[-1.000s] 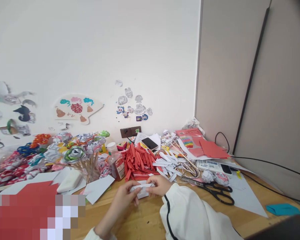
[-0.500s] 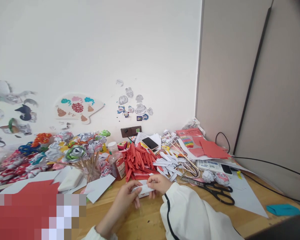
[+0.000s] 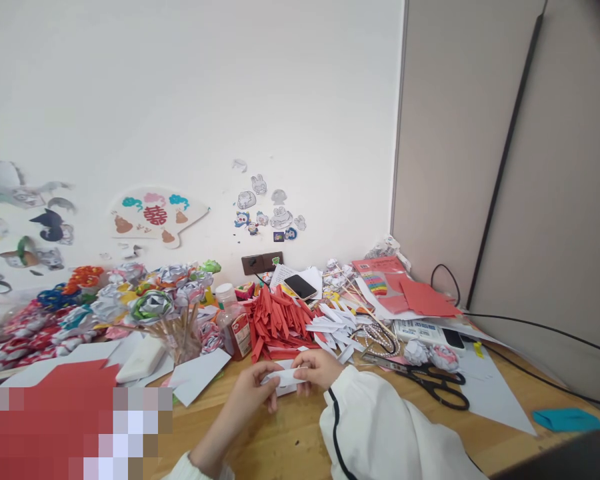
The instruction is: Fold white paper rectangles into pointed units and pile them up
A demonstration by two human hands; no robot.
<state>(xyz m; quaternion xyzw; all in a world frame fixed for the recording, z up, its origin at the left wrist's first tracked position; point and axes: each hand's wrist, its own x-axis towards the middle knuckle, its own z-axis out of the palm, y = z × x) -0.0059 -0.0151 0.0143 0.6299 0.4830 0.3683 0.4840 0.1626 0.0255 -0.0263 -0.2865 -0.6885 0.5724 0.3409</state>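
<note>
A small piece of white paper (image 3: 286,380) is pinched between both hands, just above the wooden table. My left hand (image 3: 257,387) grips its left part, thumb on top. My right hand (image 3: 317,369) holds the right part with fingers closed; some of the paper is hidden behind the fingers. Right behind the hands lies a heap of folded red paper strips (image 3: 277,323). Beside it, to the right, is a pile of folded white paper strips (image 3: 336,328).
Black-handled scissors (image 3: 437,387) lie right of the hands. A bottle (image 3: 234,327) stands behind on the left, near a bunch of paper flowers (image 3: 153,305). A phone (image 3: 300,287) rests at the back. Red sheets (image 3: 55,400) cover the left side; a teal piece (image 3: 567,420) lies far right.
The right fingers have shifted slightly on the white paper, and its edge now shows at a different angle. Both hands stay in nearly the same place.
</note>
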